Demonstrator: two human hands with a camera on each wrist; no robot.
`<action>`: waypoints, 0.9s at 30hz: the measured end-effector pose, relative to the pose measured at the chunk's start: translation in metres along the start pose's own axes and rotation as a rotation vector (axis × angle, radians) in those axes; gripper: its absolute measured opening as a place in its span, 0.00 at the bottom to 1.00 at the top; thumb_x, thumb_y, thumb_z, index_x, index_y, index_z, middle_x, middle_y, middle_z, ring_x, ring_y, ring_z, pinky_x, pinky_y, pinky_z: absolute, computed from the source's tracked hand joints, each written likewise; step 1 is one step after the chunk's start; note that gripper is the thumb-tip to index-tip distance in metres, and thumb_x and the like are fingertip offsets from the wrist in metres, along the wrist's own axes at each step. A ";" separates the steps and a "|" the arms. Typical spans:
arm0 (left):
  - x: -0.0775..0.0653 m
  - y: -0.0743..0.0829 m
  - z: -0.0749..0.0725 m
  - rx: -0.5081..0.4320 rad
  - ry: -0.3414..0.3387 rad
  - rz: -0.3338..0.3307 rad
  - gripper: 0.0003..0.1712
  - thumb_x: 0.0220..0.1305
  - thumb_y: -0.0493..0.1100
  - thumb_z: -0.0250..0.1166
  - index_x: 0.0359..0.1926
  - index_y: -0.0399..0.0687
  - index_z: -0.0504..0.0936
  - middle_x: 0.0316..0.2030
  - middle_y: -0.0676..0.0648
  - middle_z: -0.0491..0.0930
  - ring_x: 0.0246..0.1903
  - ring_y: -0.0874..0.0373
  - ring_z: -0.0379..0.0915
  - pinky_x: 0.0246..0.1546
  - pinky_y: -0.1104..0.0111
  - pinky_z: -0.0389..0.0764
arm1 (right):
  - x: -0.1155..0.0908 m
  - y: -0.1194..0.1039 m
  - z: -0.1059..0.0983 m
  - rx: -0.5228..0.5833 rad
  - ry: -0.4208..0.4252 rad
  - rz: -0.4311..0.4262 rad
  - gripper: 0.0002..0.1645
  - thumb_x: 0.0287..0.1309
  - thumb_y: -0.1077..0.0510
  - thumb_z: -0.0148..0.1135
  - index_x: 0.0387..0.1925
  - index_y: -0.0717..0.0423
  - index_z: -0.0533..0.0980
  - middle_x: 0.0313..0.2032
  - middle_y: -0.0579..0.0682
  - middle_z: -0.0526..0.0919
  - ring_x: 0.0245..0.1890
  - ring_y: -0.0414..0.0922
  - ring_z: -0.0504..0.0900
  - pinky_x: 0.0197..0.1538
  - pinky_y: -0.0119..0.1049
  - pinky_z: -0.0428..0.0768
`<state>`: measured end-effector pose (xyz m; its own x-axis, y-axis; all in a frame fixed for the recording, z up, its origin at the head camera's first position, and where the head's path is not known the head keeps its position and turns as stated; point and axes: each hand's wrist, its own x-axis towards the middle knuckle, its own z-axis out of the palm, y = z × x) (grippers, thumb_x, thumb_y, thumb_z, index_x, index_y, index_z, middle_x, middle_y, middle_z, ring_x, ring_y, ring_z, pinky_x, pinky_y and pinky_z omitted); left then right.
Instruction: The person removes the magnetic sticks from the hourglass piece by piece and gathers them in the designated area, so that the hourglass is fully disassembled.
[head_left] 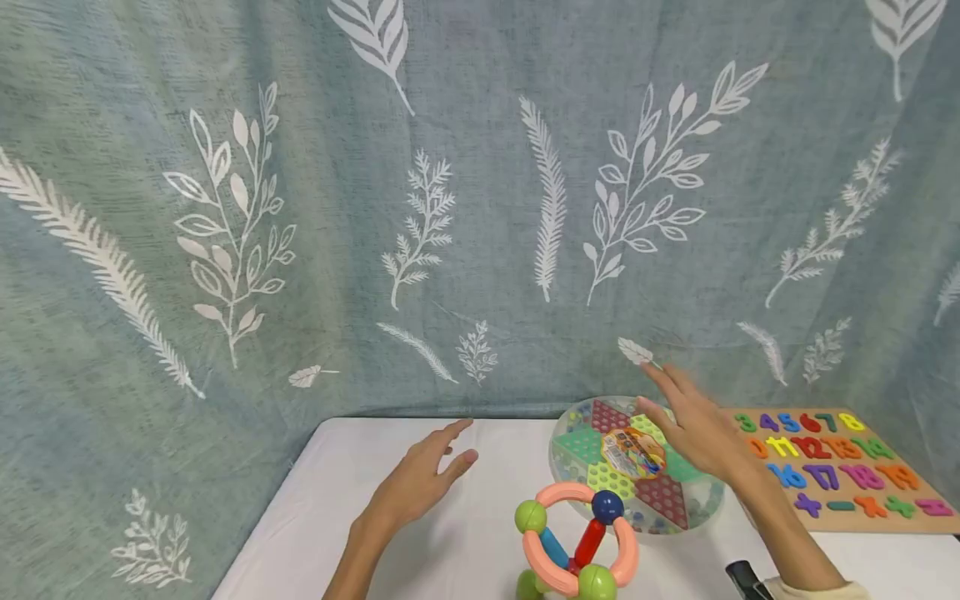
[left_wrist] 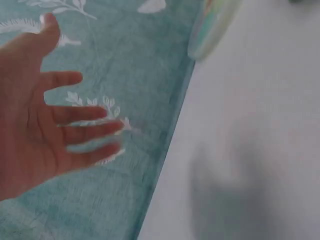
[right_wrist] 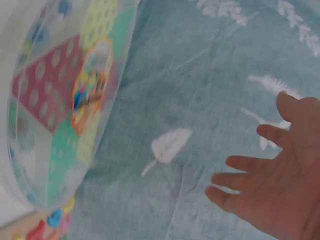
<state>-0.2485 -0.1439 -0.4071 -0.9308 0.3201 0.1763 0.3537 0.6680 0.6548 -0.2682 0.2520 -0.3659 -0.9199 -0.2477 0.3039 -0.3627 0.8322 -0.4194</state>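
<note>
My left hand [head_left: 420,475] hovers over the left part of the white table, its fingers spread and nothing in them. In the left wrist view its palm [left_wrist: 35,120] shows with the fingers apart. My right hand [head_left: 693,425] is raised over the right side of a round Chinese checkers board [head_left: 577,454] with a star of colored triangles; it is blurred. The right wrist view shows that hand [right_wrist: 280,175] with loose, parted fingers, bare of any object, beside the board [right_wrist: 45,80]. Between the forearms stands a toy of pink curved rods and colored balls [head_left: 555,575].
A wooden number board [head_left: 817,492] with colorful digits and signs lies at the right end of the table [head_left: 480,542]. Behind the table hangs a green-blue curtain [head_left: 480,250] with white leaf prints. Near the right sleeve [head_left: 817,590] is a small black object [head_left: 742,575].
</note>
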 end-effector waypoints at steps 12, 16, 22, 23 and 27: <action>-0.014 0.054 0.009 -0.690 -0.556 -0.027 0.32 0.78 0.61 0.58 0.73 0.51 0.68 0.33 0.47 0.87 0.26 0.60 0.87 0.34 0.65 0.89 | -0.029 -0.049 0.025 0.739 -0.235 -0.048 0.31 0.85 0.49 0.40 0.75 0.66 0.63 0.67 0.73 0.74 0.62 0.53 0.84 0.61 0.45 0.85; -0.015 0.064 0.015 -0.766 -0.604 -0.044 0.31 0.75 0.54 0.65 0.68 0.49 0.65 0.30 0.48 0.89 0.24 0.61 0.86 0.31 0.67 0.88 | -0.039 -0.063 0.042 0.911 -0.338 -0.040 0.30 0.84 0.49 0.43 0.73 0.65 0.67 0.67 0.70 0.76 0.58 0.34 0.84 0.62 0.35 0.83; -0.007 0.064 0.026 -0.787 -0.512 -0.088 0.27 0.70 0.47 0.70 0.60 0.46 0.65 0.28 0.49 0.89 0.22 0.61 0.86 0.30 0.67 0.88 | -0.045 -0.073 0.064 1.214 -0.411 0.064 0.20 0.80 0.53 0.53 0.65 0.54 0.78 0.56 0.42 0.87 0.57 0.38 0.87 0.65 0.39 0.83; -0.005 0.064 0.026 -0.779 -0.486 -0.096 0.27 0.70 0.47 0.70 0.59 0.45 0.66 0.28 0.48 0.89 0.22 0.60 0.86 0.30 0.67 0.88 | -0.044 -0.074 0.065 1.240 -0.396 0.091 0.19 0.79 0.53 0.55 0.63 0.53 0.80 0.54 0.40 0.88 0.56 0.39 0.88 0.63 0.40 0.83; 0.004 0.064 0.032 -0.769 -0.381 -0.142 0.27 0.69 0.49 0.71 0.57 0.44 0.66 0.27 0.48 0.88 0.23 0.60 0.86 0.34 0.65 0.89 | -0.042 -0.076 0.066 1.256 -0.287 0.195 0.17 0.76 0.54 0.60 0.60 0.53 0.81 0.49 0.40 0.89 0.51 0.39 0.90 0.59 0.39 0.86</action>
<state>-0.2265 -0.0785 -0.3882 -0.8190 0.5626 -0.1130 -0.0518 0.1237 0.9910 -0.2115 0.1662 -0.4030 -0.9152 -0.4026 0.0204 0.0328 -0.1247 -0.9916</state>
